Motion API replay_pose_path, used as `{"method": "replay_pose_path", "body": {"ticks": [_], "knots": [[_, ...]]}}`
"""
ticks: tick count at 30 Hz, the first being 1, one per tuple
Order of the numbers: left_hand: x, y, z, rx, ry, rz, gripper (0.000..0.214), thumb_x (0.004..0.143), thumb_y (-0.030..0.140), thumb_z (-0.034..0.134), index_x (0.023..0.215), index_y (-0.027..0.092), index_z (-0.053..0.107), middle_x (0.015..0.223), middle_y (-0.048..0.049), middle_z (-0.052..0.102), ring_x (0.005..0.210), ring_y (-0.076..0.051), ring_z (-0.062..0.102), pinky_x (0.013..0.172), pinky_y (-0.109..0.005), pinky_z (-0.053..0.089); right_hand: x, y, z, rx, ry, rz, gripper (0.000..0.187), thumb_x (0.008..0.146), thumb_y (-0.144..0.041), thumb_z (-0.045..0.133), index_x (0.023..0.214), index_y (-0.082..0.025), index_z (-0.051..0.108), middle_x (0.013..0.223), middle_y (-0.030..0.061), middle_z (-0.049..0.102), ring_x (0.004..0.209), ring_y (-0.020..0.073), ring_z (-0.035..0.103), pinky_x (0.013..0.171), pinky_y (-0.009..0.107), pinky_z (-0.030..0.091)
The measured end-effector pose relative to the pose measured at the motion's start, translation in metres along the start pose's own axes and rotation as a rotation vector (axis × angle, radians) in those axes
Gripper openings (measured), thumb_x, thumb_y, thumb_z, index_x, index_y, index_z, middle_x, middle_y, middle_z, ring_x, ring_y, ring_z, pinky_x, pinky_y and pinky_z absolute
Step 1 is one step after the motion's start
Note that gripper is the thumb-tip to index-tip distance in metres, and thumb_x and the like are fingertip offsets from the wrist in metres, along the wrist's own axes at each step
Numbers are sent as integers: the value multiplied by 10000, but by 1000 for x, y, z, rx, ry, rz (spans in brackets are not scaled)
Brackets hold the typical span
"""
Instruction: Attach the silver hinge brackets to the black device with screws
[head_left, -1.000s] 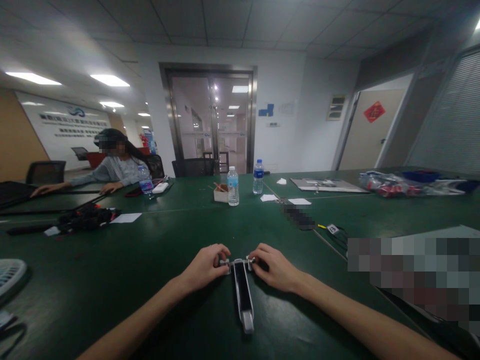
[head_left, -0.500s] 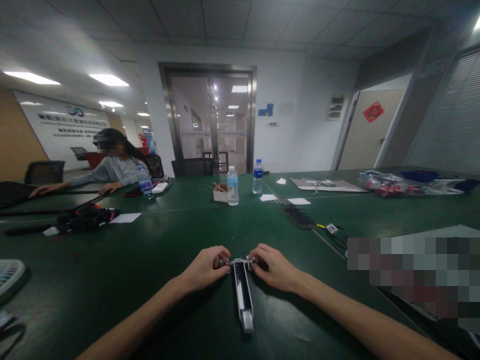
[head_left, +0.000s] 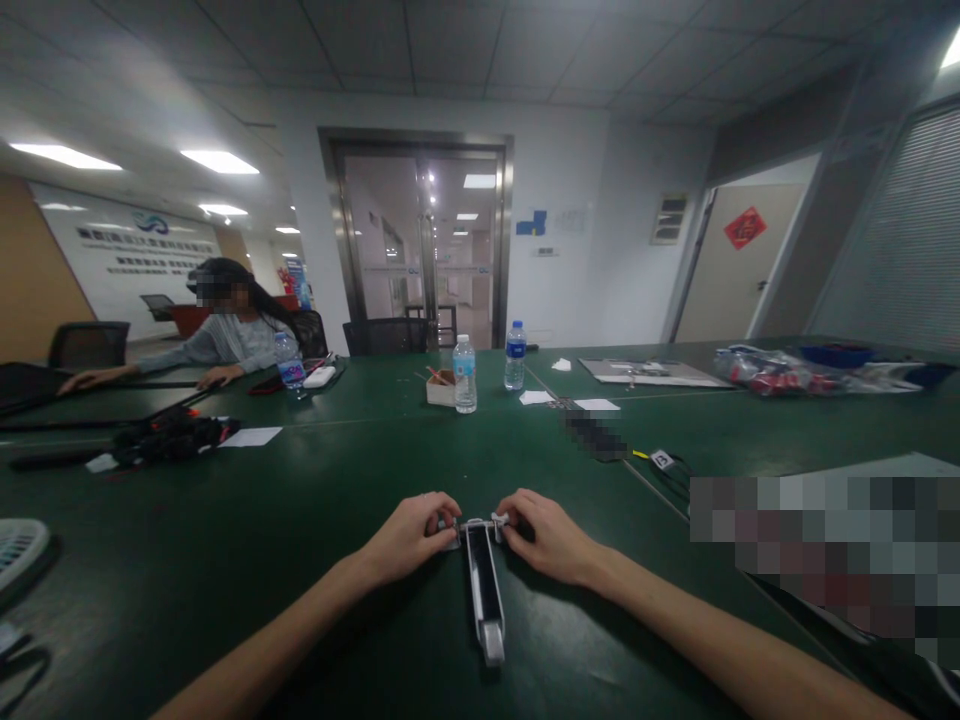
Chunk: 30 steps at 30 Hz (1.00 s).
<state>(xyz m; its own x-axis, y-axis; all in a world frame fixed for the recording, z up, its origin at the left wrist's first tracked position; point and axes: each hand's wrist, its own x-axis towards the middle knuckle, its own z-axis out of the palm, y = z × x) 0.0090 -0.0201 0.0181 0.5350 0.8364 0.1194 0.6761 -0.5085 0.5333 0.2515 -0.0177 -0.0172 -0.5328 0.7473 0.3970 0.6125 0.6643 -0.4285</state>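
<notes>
A long, narrow, white-edged metal frame with a dark, shiny inside lies lengthwise in front of me on the green table. Its near end carries a pale block. Across its far end runs a short rod with a small metal piece on each side; I cannot tell the exact kind of device. My left hand pinches the left metal piece between thumb and fingers. On the opposite side, my right hand pinches the right metal piece. Fingers partly hide both pieces.
Two water bottles and a small box with pens stand ahead. Black gear lies left, near a seated person. Plastic-wrapped items lie far right. A white basket is at the left edge.
Both hands stay at the far end of the frame with nearly the same grip. The small metal pieces look slightly turned, and the view has shifted a little.
</notes>
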Motion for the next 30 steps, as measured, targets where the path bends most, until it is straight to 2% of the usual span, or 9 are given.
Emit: {"method": "replay_pose_path", "body": {"ticks": [9,14,18,22,30], "knots": [[-1,-1,-2,-18,-7,0,187,827,270,569,978,169,612,880,-7,596,730,-138,521,638,-234,404,0,-1,-1,27,-9,-3,175,812,-153,513,967,-172,592,884,40,556,778,136,526,696,254,431],[-2,-1,-2,-15,-8,-8,195,827,264,569,991,167,611,887,-11,593,738,-140,515,640,-237,402,1,-3,-1,36,-41,6,152,828,-177,498,927,-175,613,891,50,559,788,145,533,708,267,438],[-4,-2,-1,-24,-15,-16,195,831,262,565,997,172,612,893,-9,592,739,-138,516,642,-235,404,1,-5,-1,42,-18,38,138,822,-178,499,922,-177,594,894,51,563,779,145,533,700,266,442],[-4,-2,-2,-22,-7,-4,197,836,274,562,996,172,611,903,-13,591,760,-141,516,660,-237,409,1,-4,-2,43,-42,14,138,852,-194,472,884,-181,606,899,54,563,800,145,540,714,262,442],[-5,1,-3,-28,-17,-17,208,833,285,559,998,172,617,912,-18,597,751,-143,518,656,-245,417,0,-2,-1,57,-43,5,193,877,-231,460,992,-185,608,960,65,562,827,151,546,720,275,457]]}}
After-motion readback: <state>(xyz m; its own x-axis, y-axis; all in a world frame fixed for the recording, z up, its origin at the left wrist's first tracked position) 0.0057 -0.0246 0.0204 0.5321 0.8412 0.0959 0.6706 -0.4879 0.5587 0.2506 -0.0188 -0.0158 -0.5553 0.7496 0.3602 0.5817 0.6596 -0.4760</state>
